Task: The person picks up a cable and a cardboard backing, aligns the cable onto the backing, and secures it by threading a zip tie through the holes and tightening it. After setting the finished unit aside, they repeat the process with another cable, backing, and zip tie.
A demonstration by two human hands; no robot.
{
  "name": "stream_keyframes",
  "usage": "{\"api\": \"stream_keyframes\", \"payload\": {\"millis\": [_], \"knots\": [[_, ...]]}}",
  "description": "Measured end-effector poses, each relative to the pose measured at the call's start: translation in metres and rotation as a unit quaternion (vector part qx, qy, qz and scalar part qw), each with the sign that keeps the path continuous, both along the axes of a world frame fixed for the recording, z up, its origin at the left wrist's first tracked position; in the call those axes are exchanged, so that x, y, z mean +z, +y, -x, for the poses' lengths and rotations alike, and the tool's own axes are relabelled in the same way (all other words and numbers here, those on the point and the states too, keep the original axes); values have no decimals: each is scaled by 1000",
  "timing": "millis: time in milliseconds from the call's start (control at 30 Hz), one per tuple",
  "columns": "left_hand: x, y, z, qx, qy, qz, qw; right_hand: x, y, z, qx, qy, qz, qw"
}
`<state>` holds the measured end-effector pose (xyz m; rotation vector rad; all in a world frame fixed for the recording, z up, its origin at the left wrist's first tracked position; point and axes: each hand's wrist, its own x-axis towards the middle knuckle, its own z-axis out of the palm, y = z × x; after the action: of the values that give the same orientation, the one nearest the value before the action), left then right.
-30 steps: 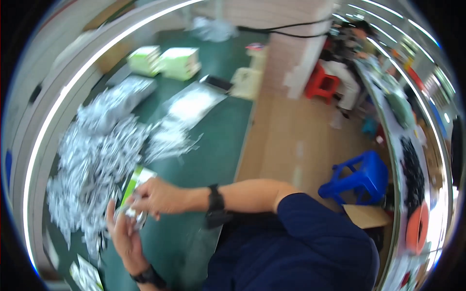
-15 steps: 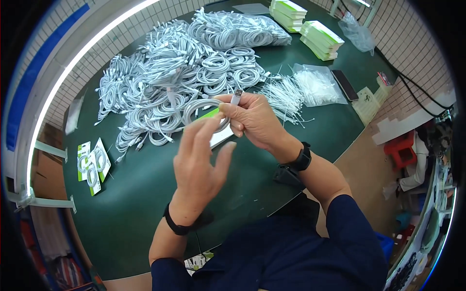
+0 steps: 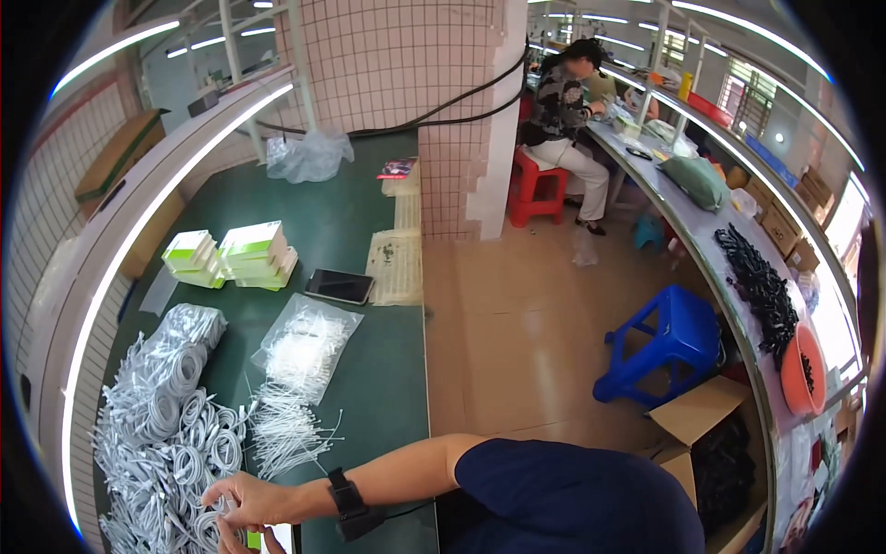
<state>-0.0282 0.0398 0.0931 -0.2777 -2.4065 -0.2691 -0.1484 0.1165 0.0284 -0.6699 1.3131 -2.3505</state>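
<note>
At the lower left, my right hand has its fingers closed on a coiled pale grey USB cable, partly hidden by the fingers and lying against the pile. Just below it, cut off by the lower edge, show the fingertips of my left hand. Its finger and thumb are apart, close to the right hand. A white-and-green card shows partly beside them. The large heap of coiled grey cables lies around and left of my hands, with a bagged bundle of cables on its far end.
White cable ties and a clear bag of ties lie beyond my hands. Farther off are stacks of green-and-white cards and a phone. To the right stand a blue stool and an open carton. A person sits at another bench.
The view has swung to the right, so my hands now sit at the lower left edge. My right hand still grips the coiled cable; most of my left hand has left the picture.
</note>
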Motion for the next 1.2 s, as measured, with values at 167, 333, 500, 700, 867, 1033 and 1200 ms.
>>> {"api": "stream_keyframes", "payload": {"millis": [167,333,500,700,867,1033,1200], "knots": [[3,-2,7,-30,-35,-20,999,6,13,15,42,-30,7,999],[-2,-9,7,-39,-61,-66,995,9,13,11,108,-141,70,982],[-9,-14,2,-65,-7,-62,996,9,17,8,111,-184,80,973],[-16,-24,5,-87,22,-32,995,10,18,2,137,-259,110,950],[-14,-25,7,-98,31,-66,993,12,16,1,152,-232,113,954],[-10,-36,8,-116,19,-78,990,15,19,4,120,-52,52,990],[0,-39,2,-90,5,-96,991,27,23,-3,90,42,19,995]]}}
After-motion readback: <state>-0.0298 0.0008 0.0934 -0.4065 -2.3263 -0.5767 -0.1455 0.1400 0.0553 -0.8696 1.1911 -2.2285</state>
